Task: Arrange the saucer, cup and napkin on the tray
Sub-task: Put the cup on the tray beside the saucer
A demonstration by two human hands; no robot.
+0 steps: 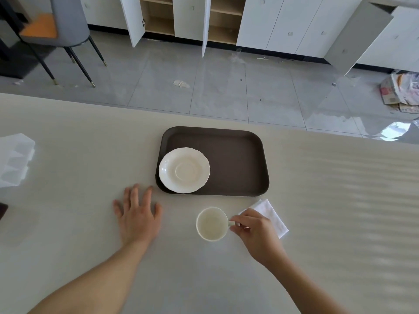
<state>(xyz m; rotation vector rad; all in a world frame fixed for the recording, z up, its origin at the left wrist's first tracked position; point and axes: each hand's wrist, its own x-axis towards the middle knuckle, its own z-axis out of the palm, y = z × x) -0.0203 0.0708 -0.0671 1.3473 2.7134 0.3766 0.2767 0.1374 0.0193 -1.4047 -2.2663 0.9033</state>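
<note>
Right hand: our right hand [255,232] is reaching in from the near right, its fingers [238,223] pinching the handle of the cup [212,223]; the thumb and forefinger are closing on that small handle while the other fingers are curling behind.
Left hand: our left hand [138,214] is lying flat, palm down, on the tabletop [79,177], fingers spread and holding nothing, just beside the tray's near left corner without touching it.
Cup position: we are seeing the cup upright and seemingly empty on the tabletop, near the tray's front edge but outside it.
Cup direction: its mouth is facing up and its handle is pointing to our right, toward the napkin.
Saucer: the saucer [184,169] is already sitting in the left part of the tray [238,159], its rim overlapping the tray's left lip.
Napkin: the folded white napkin [273,217] is lying on the tabletop just beyond our right hand, partly hidden by it, its long axis running diagonally from far left to near right.
Tray axis: the tray's long side is running left to right before us.
Progress: we are judging one item of three as placed.
Remaining: we are judging that the cup is yet to go onto the saucer's centre ring, and the napkin is yet to go onto the bare right part of the tray.
</note>
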